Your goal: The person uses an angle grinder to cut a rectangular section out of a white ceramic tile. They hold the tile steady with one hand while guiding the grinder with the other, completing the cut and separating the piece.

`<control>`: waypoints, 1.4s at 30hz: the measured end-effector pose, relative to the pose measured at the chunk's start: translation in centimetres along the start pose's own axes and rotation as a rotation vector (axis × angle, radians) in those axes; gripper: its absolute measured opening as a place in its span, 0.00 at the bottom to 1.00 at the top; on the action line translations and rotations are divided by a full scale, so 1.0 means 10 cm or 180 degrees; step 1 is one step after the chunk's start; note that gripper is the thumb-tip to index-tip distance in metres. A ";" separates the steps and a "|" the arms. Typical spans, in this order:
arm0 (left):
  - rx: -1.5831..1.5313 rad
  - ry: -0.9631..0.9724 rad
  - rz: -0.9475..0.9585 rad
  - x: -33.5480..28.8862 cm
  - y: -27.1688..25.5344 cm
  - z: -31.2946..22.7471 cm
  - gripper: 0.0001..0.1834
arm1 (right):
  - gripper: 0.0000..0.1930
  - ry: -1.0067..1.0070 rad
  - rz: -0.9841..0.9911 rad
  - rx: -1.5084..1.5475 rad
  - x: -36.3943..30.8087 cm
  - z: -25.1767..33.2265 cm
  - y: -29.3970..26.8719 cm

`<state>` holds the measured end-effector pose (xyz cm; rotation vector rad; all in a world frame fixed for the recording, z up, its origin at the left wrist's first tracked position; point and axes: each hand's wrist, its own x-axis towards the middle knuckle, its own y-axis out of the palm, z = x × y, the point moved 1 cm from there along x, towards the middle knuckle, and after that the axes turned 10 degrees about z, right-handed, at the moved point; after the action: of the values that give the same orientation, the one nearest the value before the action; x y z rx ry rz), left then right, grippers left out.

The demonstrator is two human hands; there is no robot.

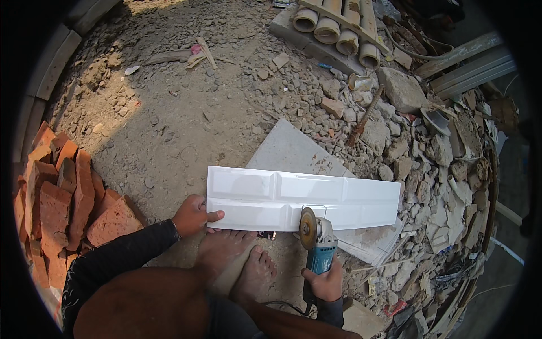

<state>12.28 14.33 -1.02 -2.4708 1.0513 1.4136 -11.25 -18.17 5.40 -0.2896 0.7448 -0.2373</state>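
A long white glossy tile point(243, 185) with raised brick-shaped panels lies across a grey slab point(293, 148) on the ground. My left hand point(193, 215) grips the tile's left end, thumb on top and fingers at its edge. In my right hand point(326, 281) is a teal angle grinder point(322, 257), held by its body. Its round cutting disc point(307, 227) stands on edge at the near edge of the tile, right of the middle. A thin line or wire shape shows on the tile just beyond the disc. Whether the disc spins I cannot tell.
My bare feet point(261, 271) are close to the tile's near edge. Broken orange bricks point(62, 203) are piled at the left. Rubble point(389, 147) covers the right side, with several pipes point(327, 29) on a block at the top. The grinder's black cord point(285, 305) trails below.
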 end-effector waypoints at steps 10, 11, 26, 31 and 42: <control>0.0051 0.0060 0.0010 0.01 0.00 0.00 0.22 | 0.27 0.0052 0.0015 -0.0013 -0.04 -0.01 -0.01; 0.0072 0.0025 -0.0026 0.01 0.00 0.00 0.22 | 0.27 0.0006 0.0024 0.0037 -0.05 -0.02 -0.01; 0.0028 0.0004 -0.0047 0.01 0.00 0.01 0.22 | 0.27 0.0099 0.0059 0.0130 -0.09 -0.12 0.01; 0.0093 -0.0044 0.0055 0.01 -0.02 0.01 0.23 | 0.27 0.0157 0.0055 0.0017 -0.10 -0.12 0.00; 0.0046 0.0080 -0.0063 0.03 -0.01 0.03 0.23 | 0.27 0.0046 0.0035 0.0039 -0.13 -0.16 0.00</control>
<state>12.20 14.36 -1.39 -2.4883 1.0349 1.3679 -13.30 -18.09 5.09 -0.2725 0.7589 -0.2338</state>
